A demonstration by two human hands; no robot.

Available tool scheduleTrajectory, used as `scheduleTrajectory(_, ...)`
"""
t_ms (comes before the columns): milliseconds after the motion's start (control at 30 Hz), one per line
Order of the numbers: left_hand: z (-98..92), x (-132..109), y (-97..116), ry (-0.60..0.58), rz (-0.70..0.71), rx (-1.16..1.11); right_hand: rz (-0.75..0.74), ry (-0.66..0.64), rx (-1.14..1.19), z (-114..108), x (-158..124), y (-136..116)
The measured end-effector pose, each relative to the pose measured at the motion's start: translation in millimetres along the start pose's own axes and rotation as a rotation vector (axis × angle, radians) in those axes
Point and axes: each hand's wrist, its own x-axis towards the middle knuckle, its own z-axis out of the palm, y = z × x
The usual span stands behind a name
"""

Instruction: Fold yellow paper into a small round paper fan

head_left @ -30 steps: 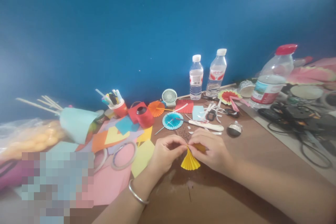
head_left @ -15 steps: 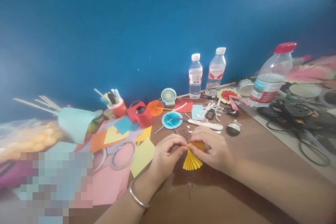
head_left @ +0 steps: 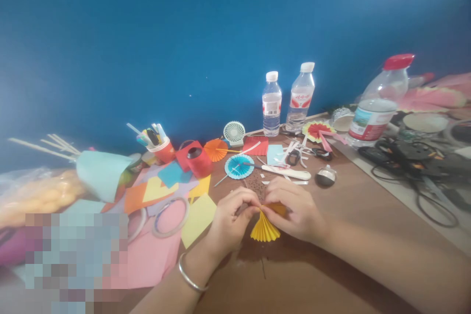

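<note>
Between both hands is a yellow pleated paper fan (head_left: 265, 228), its folds spread downward toward me and gathered at the top. My left hand (head_left: 232, 216) pinches the gathered point between thumb and fingertips. My right hand (head_left: 294, 208) grips the same paper from the other side, thumb across the pleats, and part of the yellow shows under its fingers. Beyond the hands lie a blue paper rosette (head_left: 239, 166) and a white-handled tool (head_left: 286, 172). Some paper close to the fingertips is hidden by the fingers.
Coloured paper sheets (head_left: 162, 245) and a tape roll (head_left: 171, 217) lie on the left. A pen cup (head_left: 162, 150), a small fan (head_left: 234, 133) and water bottles (head_left: 272, 108) stand along the wall. Black cables (head_left: 405, 162) and a large red-capped bottle (head_left: 380, 108) are at right.
The view has shifted slightly. Both hands keep their pinch on the yellow paper fan, whose pleated lower edge has swung a little to the left.
</note>
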Motion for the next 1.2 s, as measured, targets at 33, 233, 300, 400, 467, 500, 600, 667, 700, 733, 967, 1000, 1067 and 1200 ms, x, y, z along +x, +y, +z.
scheduleTrajectory(33, -0.3, 0, 0, 0.003, 0.004, 0.012, 0.002, 0.001, 0.000, 0, 0, 0)
scheduleTrajectory(233, 0.4, -1, -1, 0.033, 0.023, 0.054, -0.016, 0.008, 0.017, 2, 1, 0)
scheduleTrajectory(300, 0.3, -1, -2, 0.037, 0.006, 0.052, -0.022, 0.003, 0.024, 2, 0, 0)
scheduleTrajectory(400, -1.2, -1, -2, 0.047, -0.011, 0.058, -0.007, -0.021, 0.029, 0, -1, -2)
scheduleTrajectory(467, -2.5, -1, -2, 0.059, -0.012, 0.093, 0.004, -0.056, 0.034, -2, 0, -4)
scheduleTrajectory(500, -3.0, -1, -2, 0.069, -0.006, 0.123, 0.009, -0.073, 0.035, -3, 1, -5)
scheduleTrajectory(600, -2.9, -2, -3, 0.095, 0.046, 0.254, 0.049, -0.097, -0.010, -3, 4, -9)
scheduleTrajectory(667, -1.9, -3, -4, 0.094, 0.098, 0.343, 0.086, -0.092, -0.082, -1, 5, -11)
scheduleTrajectory(700, -1.3, -3, -4, 0.095, 0.121, 0.374, 0.099, -0.092, -0.116, 1, 5, -12)
scheduleTrajectory(733, -0.8, -3, -5, 0.098, 0.135, 0.394, 0.105, -0.094, -0.141, 2, 5, -12)
scheduleTrajectory(967, -1.2, -2, -8, 0.135, 0.079, 0.365, 0.062, -0.067, -0.182, 2, 6, -9)
scheduleTrajectory(1000, -1.3, -2, -9, 0.135, 0.072, 0.362, 0.058, -0.060, -0.189, 2, 7, -8)
scheduleTrajectory(1067, -1.7, -1, -10, 0.130, 0.060, 0.353, 0.063, -0.054, -0.198, 2, 7, -5)
scheduleTrajectory(1200, -3.2, 0, -10, 0.152, 0.043, 0.310, 0.083, -0.070, -0.208, 2, 7, 1)
